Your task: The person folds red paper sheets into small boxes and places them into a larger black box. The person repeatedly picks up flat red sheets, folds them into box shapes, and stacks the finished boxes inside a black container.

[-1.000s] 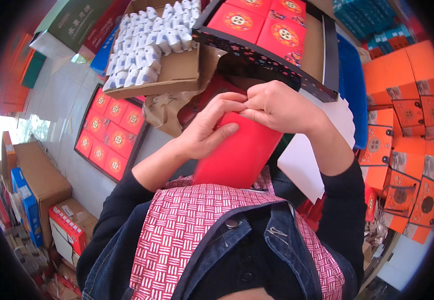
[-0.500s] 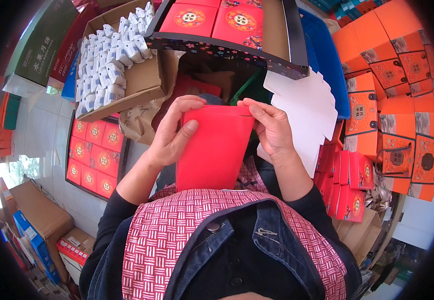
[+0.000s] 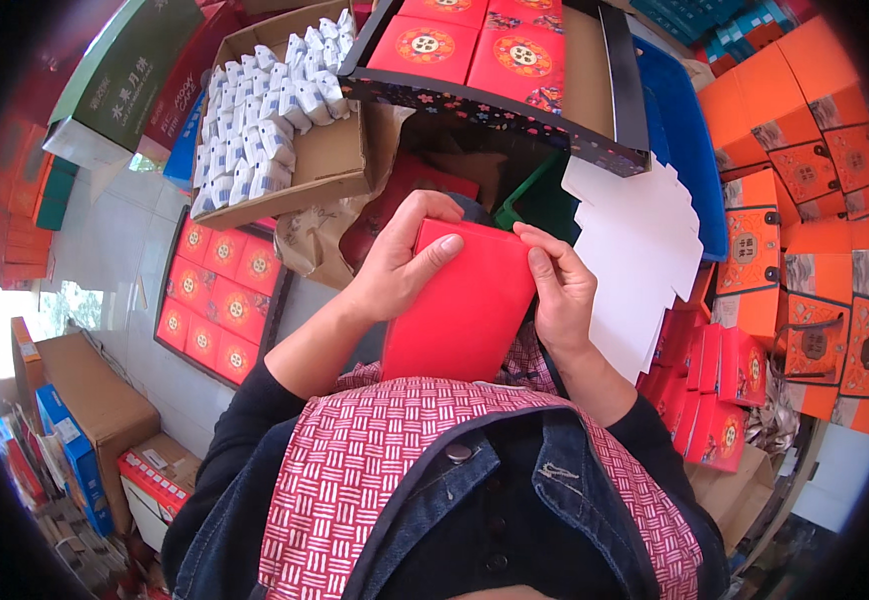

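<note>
A plain red carton stands upright against my apron, its far end held between both hands. My left hand wraps the left side, thumb lying on the broad red face and fingers behind the edge. At the far right corner, my right hand pinches the carton, its fingertips bent over the edge. The end flap looks pressed down flat. Beyond my hands a black floral tray holds red boxes with round gold patterns.
A cardboard box of small white wrapped packets stands at the far left. Below it lies a dark tray of red boxes. White card sheets, a blue bin, stacked red boxes and orange gift boxes crowd the right.
The gap at the carton's far end has closed as its flap went down. My right fingers have shifted onto the corner. The whole view has swung slightly, moving the surroundings rightward.
</note>
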The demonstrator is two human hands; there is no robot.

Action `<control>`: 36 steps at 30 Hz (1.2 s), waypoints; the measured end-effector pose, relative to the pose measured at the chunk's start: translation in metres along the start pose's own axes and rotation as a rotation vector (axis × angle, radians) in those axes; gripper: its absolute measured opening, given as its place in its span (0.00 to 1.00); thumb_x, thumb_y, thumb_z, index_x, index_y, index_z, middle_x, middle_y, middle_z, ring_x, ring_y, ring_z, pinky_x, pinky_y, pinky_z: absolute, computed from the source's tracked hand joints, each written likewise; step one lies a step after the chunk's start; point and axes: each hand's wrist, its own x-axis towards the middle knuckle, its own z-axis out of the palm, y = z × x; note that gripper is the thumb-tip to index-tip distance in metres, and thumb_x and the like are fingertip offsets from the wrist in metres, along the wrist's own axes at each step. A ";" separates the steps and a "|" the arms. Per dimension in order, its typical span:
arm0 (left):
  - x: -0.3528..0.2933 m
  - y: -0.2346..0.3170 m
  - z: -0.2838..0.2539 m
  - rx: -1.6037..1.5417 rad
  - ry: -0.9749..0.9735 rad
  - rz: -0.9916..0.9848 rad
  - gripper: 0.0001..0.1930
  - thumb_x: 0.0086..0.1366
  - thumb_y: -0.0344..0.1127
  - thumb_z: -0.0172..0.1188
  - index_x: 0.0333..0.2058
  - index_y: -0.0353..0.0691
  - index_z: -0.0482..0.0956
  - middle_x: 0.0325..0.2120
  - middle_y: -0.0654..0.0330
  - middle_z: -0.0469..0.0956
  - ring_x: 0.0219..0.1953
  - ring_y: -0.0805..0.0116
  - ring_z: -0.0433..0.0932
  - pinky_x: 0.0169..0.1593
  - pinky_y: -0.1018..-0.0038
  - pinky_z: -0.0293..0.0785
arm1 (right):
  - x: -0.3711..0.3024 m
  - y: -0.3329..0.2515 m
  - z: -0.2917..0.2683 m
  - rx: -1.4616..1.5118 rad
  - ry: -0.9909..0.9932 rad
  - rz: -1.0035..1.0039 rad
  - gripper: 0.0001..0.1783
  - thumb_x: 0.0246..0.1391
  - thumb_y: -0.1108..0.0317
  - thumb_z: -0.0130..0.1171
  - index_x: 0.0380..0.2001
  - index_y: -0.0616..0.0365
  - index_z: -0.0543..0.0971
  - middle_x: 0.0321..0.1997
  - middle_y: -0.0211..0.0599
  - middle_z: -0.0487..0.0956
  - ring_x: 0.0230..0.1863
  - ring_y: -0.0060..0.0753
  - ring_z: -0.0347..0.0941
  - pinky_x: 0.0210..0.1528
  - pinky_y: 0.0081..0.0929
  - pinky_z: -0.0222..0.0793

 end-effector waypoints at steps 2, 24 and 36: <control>0.001 -0.001 0.002 0.053 0.001 -0.007 0.12 0.69 0.37 0.49 0.43 0.33 0.69 0.45 0.56 0.69 0.49 0.68 0.67 0.56 0.73 0.60 | -0.002 -0.002 0.000 -0.021 0.008 0.005 0.10 0.62 0.71 0.52 0.43 0.65 0.78 0.50 0.42 0.78 0.49 0.28 0.74 0.53 0.21 0.68; 0.077 -0.002 0.015 -0.591 -0.075 -0.492 0.23 0.68 0.51 0.46 0.38 0.34 0.75 0.27 0.53 0.78 0.27 0.64 0.78 0.27 0.76 0.75 | 0.043 0.004 -0.064 -0.437 -0.200 -0.662 0.26 0.41 0.65 0.69 0.46 0.57 0.73 0.48 0.40 0.77 0.49 0.45 0.74 0.52 0.33 0.70; 0.051 0.042 0.126 -0.437 -0.683 -0.585 0.25 0.72 0.51 0.38 0.46 0.32 0.70 0.29 0.49 0.77 0.24 0.61 0.78 0.23 0.72 0.76 | -0.182 -0.086 -0.179 0.331 1.200 -0.293 0.13 0.54 0.69 0.57 0.42 0.59 0.71 0.35 0.39 0.76 0.27 0.37 0.79 0.21 0.30 0.77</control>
